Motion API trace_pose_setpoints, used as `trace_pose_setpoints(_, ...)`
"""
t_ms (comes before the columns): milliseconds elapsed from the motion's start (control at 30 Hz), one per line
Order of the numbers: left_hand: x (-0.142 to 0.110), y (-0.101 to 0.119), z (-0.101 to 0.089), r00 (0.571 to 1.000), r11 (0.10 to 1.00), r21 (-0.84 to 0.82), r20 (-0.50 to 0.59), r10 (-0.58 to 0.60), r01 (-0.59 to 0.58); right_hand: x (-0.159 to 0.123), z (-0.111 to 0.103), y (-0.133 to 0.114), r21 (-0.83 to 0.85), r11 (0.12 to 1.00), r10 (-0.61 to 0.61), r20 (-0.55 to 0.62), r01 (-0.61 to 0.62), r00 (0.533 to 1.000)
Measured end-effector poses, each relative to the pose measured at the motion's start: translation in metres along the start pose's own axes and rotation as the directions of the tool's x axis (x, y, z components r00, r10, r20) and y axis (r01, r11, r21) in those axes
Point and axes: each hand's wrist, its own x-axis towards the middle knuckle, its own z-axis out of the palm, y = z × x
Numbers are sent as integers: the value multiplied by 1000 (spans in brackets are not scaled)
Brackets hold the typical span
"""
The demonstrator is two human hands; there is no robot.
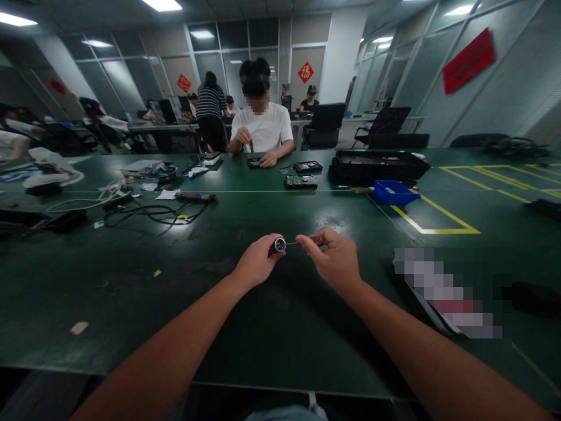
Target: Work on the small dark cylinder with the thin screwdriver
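Observation:
My left hand [258, 261] is wrapped round a short dark cylinder [279, 245], whose round silver-rimmed end faces me. Its exact kind is unclear. Between the thumb and fingers of my right hand [336, 257] is a thin metal rod [293, 243], pinched and pointing left at the cylinder's end. Whether the rod's tip touches the cylinder cannot be made out. Both hands are above the green table [280, 339], close together in the middle.
Opposite sits a person [263, 126] working on a hard drive [255, 163]; more drives [301, 182] lie nearby. A blue bin [394, 192] and black tray [377, 168] stand back right. Cables [153, 215] and a dark pen-like tool [196, 197] lie left. A blurred packet [442, 292] is at right.

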Motion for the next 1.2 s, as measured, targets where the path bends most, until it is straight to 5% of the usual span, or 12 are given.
trace_pose_setpoints(433,1,-2,1,1000,1000,20,-18,-11,12,1,-5,-4,69,988,-148,142,140,979)
trace_pose_setpoints(600,2,-2,2,1000,1000,28,1,-8,8,-2,-5,-4,92,995,-63,158,49,985)
trace_pose_setpoints(700,2,-2,1,999,999,42,-18,-29,30,-2,2,0,270,962,10,105,-38,994)
trace_pose_setpoints(867,3,-2,-2,998,999,47,-66,-13,16,5,15,16,590,767,212,139,-253,967)
trace_pose_setpoints(1000,2,-3,-4,1000,994,106,-22,8,-6,11,20,31,655,615,397,225,-440,890)
trace_pose_setpoints(1200,2,-6,-2,999,992,121,6,-37,36,10,19,28,574,755,344,64,-317,937)
